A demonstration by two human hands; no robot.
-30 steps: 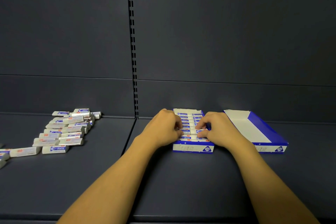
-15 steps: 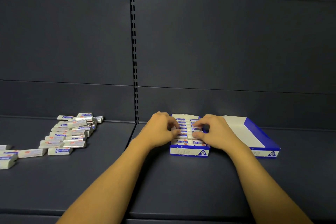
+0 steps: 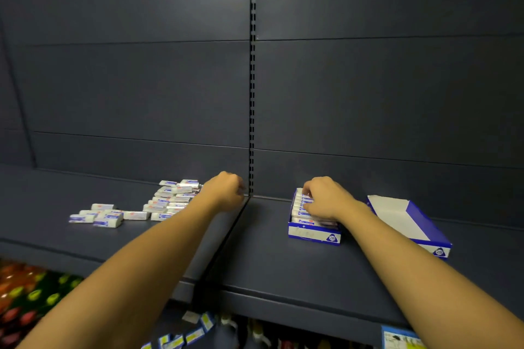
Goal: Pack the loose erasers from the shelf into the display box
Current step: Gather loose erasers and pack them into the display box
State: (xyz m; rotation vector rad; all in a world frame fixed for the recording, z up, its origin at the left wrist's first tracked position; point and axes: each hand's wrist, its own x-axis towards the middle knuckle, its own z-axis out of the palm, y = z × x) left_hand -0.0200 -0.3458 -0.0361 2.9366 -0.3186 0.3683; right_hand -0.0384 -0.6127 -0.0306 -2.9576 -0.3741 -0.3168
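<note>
Erasers [image 3: 301,205] fill display box [image 3: 314,233] under right hand [image 3: 326,198].

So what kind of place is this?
Probably a shop aisle: dark grey metal shelf with slotted upright, blue-and-white cardboard display box of erasers, paper price tags along the lower edge.

Right half of the blue-and-white cardboard display box [image 3: 313,231] hidden under the right hand [image 3: 326,198], left hand [image 3: 225,189] fingertips out of sight, bottom-edge items blurred
</note>
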